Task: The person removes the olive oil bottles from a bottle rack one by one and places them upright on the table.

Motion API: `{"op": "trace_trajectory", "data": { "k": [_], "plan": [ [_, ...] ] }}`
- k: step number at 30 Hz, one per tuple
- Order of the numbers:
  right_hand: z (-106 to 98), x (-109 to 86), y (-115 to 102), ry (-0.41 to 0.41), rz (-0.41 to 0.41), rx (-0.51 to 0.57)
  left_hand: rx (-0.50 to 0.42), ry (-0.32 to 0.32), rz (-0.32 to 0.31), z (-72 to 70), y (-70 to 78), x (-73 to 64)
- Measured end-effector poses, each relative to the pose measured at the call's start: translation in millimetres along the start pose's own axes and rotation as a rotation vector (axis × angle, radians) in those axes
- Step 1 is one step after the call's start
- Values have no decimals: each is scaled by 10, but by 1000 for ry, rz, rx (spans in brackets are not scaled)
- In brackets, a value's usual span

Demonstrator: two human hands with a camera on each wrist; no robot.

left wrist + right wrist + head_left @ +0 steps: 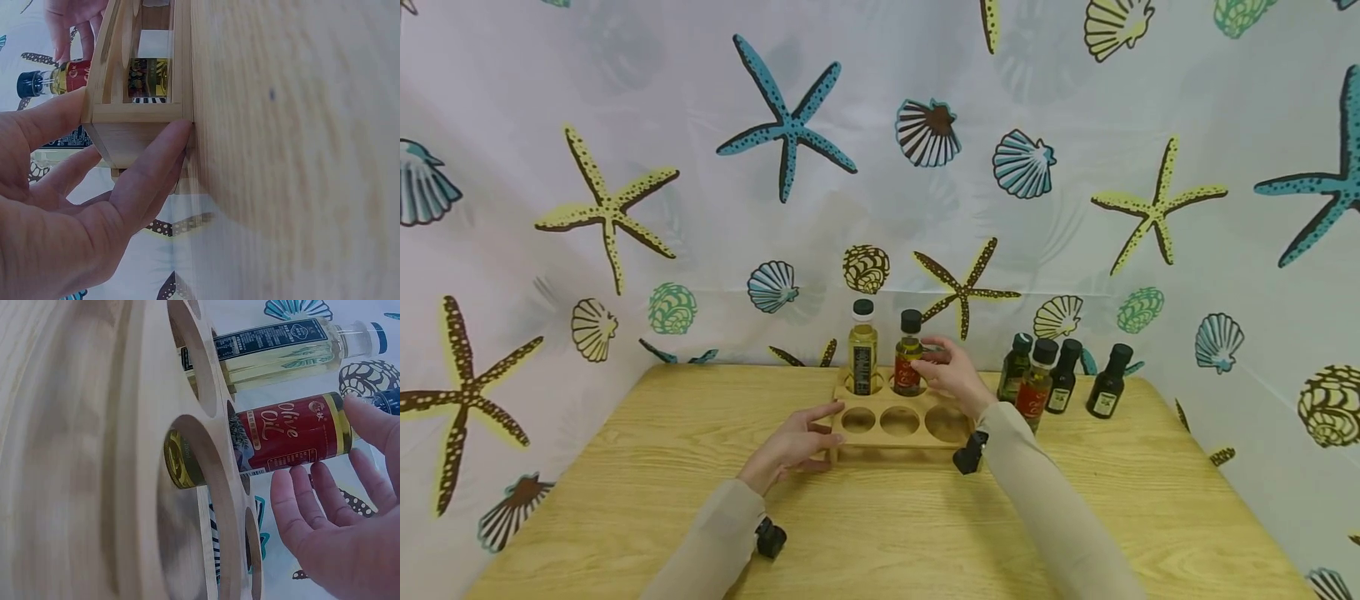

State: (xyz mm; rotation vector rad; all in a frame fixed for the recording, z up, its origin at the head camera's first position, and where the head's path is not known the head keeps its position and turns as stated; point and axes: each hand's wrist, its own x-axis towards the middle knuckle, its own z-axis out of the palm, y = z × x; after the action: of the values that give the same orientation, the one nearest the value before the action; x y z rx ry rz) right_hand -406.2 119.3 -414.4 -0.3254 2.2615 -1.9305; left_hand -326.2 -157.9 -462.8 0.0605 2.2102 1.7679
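Observation:
A two-tier wooden bottle rack (880,454) stands on the table, with three round holes along its lower front tier. My left hand (793,442) grips the rack's left end, thumb and fingers spread over its edges in the left wrist view. In the back tier stand a tall bottle of pale oil (862,354) with a black cap and, right of it, a red-labelled olive oil bottle (907,367). My right hand (955,375) is at the right side of the olive oil bottle, its fingers loosely extended, thumb near the neck. The bottle's base shows through a hole in the right wrist view.
Right of the rack stand several bottles: a green-capped dark bottle (1015,364), another red-labelled bottle (1036,385) partly behind my right sleeve, and small dark bottles (1107,383). A shell-and-starfish cloth (865,217) hangs behind the wooden table (700,417).

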Motion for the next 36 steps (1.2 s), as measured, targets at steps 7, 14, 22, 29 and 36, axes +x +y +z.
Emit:
{"op": "trace_trajectory", "data": {
  "k": [7, 14, 22, 29, 36],
  "plan": [
    [61, 125, 48, 27, -44, -41, -5, 0, 3, 5, 10, -21],
    [157, 166, 44, 23, -94, -24, -11, 3, 2, 12, 3, -14],
    [179, 255, 135, 43, -112, -14, -11, 0, 3, 9, -4, -7],
    [199, 220, 172, 75, -123, -38, -3, 0, 1, 20, -17, -6],
    [183, 191, 182, 93, -138, -5, -8, -1, 8, 6, -19, 1]
  ]
}}
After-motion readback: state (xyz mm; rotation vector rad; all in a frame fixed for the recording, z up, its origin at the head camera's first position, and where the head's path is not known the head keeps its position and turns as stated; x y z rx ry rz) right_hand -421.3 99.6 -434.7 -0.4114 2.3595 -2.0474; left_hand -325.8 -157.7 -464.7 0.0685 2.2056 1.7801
